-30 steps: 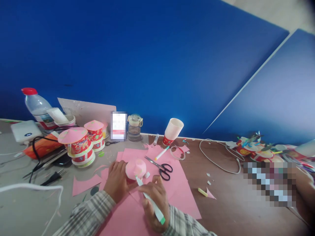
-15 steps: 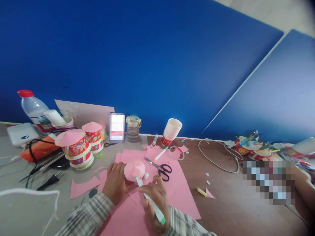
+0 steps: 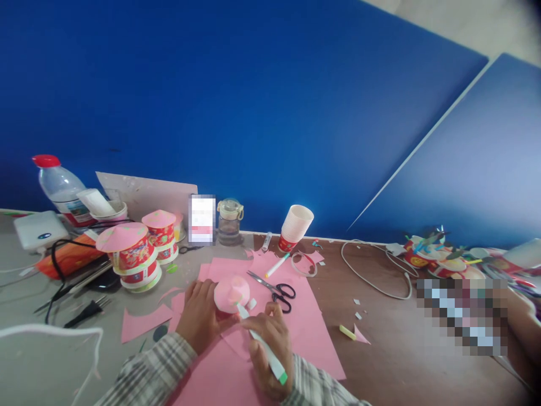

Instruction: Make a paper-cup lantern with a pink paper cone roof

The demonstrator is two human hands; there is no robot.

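My left hand [image 3: 198, 313] is closed on the near left edge of a small pink paper cone [image 3: 233, 290] with pale green marks on it. In my right hand [image 3: 274, 338] is a white marker pen [image 3: 269, 356] with a green end, gripped slantwise, its tip at the near side of the cone. Both hands are over a large sheet of pink paper [image 3: 315, 338]. To the right of the cone lie black-handled scissors [image 3: 279, 292] and a second marker pen [image 3: 278, 265] with a teal end.
Paper cups with pink cone tops [image 3: 132, 251] stand at left, near a power plug [image 3: 87, 313] and cables. A glass jar [image 3: 229, 225] and a stack of paper cups [image 3: 296, 225] stand at the back. Another person's arm [image 3: 522, 316] is at far right.
The pen tip has shifted slightly to the right along the cone's near side. My left hand keeps its hold, and the whole view has drifted a little.
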